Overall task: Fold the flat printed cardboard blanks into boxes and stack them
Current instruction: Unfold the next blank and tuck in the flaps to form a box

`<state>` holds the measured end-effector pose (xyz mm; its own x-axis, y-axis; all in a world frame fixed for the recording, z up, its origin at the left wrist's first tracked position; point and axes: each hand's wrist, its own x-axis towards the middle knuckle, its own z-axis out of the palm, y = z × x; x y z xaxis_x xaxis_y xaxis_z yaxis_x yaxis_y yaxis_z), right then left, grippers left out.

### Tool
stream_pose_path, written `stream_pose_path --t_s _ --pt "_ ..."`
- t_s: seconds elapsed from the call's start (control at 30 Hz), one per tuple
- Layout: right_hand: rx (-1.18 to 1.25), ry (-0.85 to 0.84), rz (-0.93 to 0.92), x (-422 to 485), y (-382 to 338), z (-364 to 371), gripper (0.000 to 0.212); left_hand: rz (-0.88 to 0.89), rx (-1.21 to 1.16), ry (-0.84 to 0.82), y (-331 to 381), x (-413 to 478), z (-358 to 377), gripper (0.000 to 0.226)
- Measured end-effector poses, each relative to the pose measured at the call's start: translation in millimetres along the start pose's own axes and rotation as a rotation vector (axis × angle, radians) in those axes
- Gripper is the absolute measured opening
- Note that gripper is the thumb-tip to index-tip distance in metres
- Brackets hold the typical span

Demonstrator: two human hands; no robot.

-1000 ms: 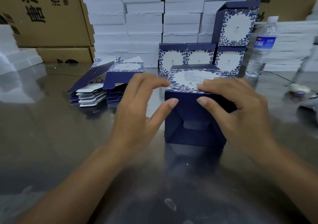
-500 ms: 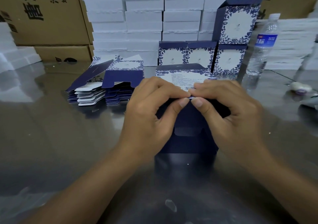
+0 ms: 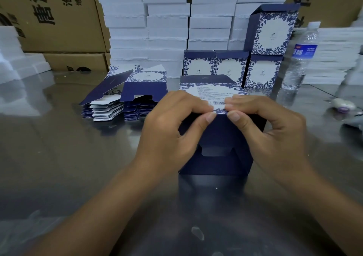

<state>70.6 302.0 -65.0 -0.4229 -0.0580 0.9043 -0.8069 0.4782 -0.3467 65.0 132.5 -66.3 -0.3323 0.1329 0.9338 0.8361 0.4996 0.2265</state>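
Since a second ago the two hands have drawn together from the outer parts of the near top edge of the half-folded box (image 3: 217,136) to its middle, and the thumbs, then apart, now almost meet; over the last half second hardly anything has shifted. The left hand (image 3: 169,134) and the right hand (image 3: 275,132) both grip that edge, curled fingers lying on the white printed top panel by its barcode and thumbs (image 3: 210,118) pressed against the navy front face just below the fold. The box stands on the glossy grey table (image 3: 59,157) straight ahead of the person, its navy front showing a notched flap low down. Behind it and to its left lies a fanned pile of flat blanks (image 3: 110,106), navy and white, with one blank propped half open on top. Directly behind the box, three finished boxes (image 3: 230,68) stand in a row, and a fourth sits on the rightmost of them. Behind and to the right of the box a clear water bottle (image 3: 300,55) with a blue label stands upright. Further behind the box rises a wall of white cartons (image 3: 167,29), with brown shipping cartons (image 3: 55,16) to the left of that. Well to the right of the box lies a small white object (image 3: 341,104), too blurred to tell.
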Motion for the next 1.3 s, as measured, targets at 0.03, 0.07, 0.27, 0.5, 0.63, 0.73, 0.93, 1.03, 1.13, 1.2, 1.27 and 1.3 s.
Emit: stream_pose_path --t_s 0.03,0.07,0.27,0.5,0.63,0.73,0.93,1.03,1.13,1.2,1.27,1.3 --pt "-0.003 -0.004 0.000 0.2 0.1 -0.1 0.005 -0.007 -0.003 0.005 -1.2 0.3 -1.2 0.013" --pt "-0.004 -0.005 0.002 0.3 0.2 -0.1 0.005 -0.018 -0.006 0.011 -2.4 0.7 -2.3 0.014" --pt "-0.004 -0.007 -0.008 1.7 2.1 -0.6 0.008 -0.058 -0.004 -0.005 -3.5 4.2 -4.0 0.017" --pt "-0.052 0.005 0.006 2.6 7.6 -8.2 0.018 -0.129 -0.050 0.003 -7.9 3.4 -7.9 0.009" --pt "-0.046 0.004 0.027 3.2 7.2 -6.3 0.013 -0.118 -0.044 0.017 -9.0 1.4 -5.1 0.010" --pt "-0.045 0.007 0.026 3.2 8.5 -7.7 0.011 -0.100 -0.008 0.026 -10.4 0.9 -5.5 0.015" --pt "-0.048 0.012 0.026 3.1 9.8 -9.4 0.012 -0.180 0.017 0.063 -15.9 2.9 -9.6 0.016" --pt "-0.033 0.014 0.047 3.3 11.0 -10.7 0.013 -0.191 0.014 0.048 -15.6 3.7 -9.9 0.012" --pt "-0.069 0.029 0.053 3.2 13.9 -13.1 0.018 -0.200 0.002 0.043 -16.0 4.8 -12.4 0.007" --pt "-0.095 0.034 0.057 3.0 15.2 -13.6 0.021 -0.212 -0.012 0.041 -16.0 5.4 -13.5 0.007" --pt "-0.095 0.031 0.061 3.6 15.8 -13.2 0.021 -0.225 -0.022 0.037 -16.3 5.4 -13.9 0.007" --pt "-0.092 0.027 0.064 4.1 15.9 -12.8 0.020 -0.232 -0.024 0.032 -16.4 5.4 -13.9 0.007"
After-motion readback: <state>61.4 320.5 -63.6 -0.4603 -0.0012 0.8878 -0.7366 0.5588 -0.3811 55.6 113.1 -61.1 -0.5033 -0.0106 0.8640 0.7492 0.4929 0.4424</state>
